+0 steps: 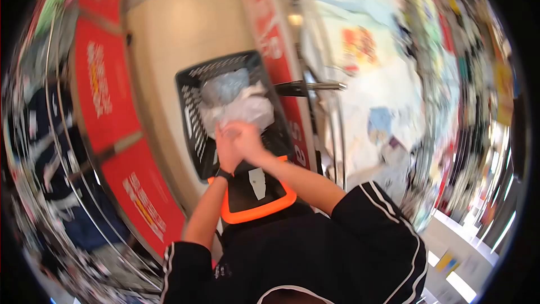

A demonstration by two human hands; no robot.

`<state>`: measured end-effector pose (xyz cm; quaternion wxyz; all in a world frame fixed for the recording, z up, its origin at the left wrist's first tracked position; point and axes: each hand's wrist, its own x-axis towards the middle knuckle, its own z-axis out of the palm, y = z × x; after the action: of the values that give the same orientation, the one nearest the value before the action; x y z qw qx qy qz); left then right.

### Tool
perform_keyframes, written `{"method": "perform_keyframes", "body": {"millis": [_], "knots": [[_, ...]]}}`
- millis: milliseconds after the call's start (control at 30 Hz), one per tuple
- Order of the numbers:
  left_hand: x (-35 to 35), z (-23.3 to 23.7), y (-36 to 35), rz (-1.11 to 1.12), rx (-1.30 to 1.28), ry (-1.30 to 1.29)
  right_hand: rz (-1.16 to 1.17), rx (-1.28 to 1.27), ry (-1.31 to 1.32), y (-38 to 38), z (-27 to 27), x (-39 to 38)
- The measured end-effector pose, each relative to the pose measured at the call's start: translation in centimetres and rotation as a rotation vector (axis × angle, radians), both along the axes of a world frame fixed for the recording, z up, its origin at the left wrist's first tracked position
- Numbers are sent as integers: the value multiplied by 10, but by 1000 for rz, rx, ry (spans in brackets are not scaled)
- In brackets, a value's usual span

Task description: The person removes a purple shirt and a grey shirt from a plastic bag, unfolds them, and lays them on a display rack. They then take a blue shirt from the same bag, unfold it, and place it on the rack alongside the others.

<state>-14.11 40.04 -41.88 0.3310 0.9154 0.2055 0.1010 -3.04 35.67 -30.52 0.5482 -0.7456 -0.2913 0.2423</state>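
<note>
My left hand (226,149), a dark band (224,175) at its wrist, meets my right hand (247,142) over the black shopping basket (191,107). The fingers of both are closed and blurred, fingertips together at the near edge of a whitish plastic bag (253,114). What they pinch, I cannot tell. Behind that bag lies a grey-blue bundle (226,87) in the basket, soft and shiny like wrapped cloth. The basket's orange handle (259,211) is folded toward my body, below my wrists. A pale torn-looking label (257,184) shows inside the handle loop.
Red printed panels (107,84) line the left of the pale aisle floor (185,17); another red panel (270,28) borders its right. Metal rails with dark clothes (90,214) stand left. Light printed shirts (371,79) hang at right, with a metal bar (315,86) jutting near the basket.
</note>
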Motion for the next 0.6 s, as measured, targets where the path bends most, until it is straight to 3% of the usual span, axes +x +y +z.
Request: {"method": "perform_keyframes", "body": {"millis": [33, 67, 100, 167, 200, 233, 300, 333, 400, 500, 600], "knots": [[0, -3, 2, -64, -29, -36, 6, -79, 84, 2, 29, -17], [-4, -5, 9, -65, -122, -8, 92, -41, -140, -4, 24, -32], [-8, -9, 18, 8, -298, 64, 110, 45, -176, -9, 32, -41], [-1, -12, 43, 371, -808, 195, 118, 98, -113, -22, 48, -55], [7, -15, 55, 558, -992, 189, 109, 87, 6, -30, 47, -58], [18, -1, 62, 668, -1088, 157, 106, -20, -53, -44, 59, -56], [33, 36, 64, 707, -1141, 42, 131, -241, -128, -84, 85, -66], [37, 72, 61, 710, -1166, -31, 139, -281, -148, -104, 92, -73], [31, 100, 66, 629, -1179, -38, 183, -359, -181, -147, 104, -82], [26, 161, 53, 617, -1137, -200, 272, -342, -411, -203, 86, -98], [6, 208, 41, 631, -1043, -314, 104, -125, -535, -227, 78, -97]]}}
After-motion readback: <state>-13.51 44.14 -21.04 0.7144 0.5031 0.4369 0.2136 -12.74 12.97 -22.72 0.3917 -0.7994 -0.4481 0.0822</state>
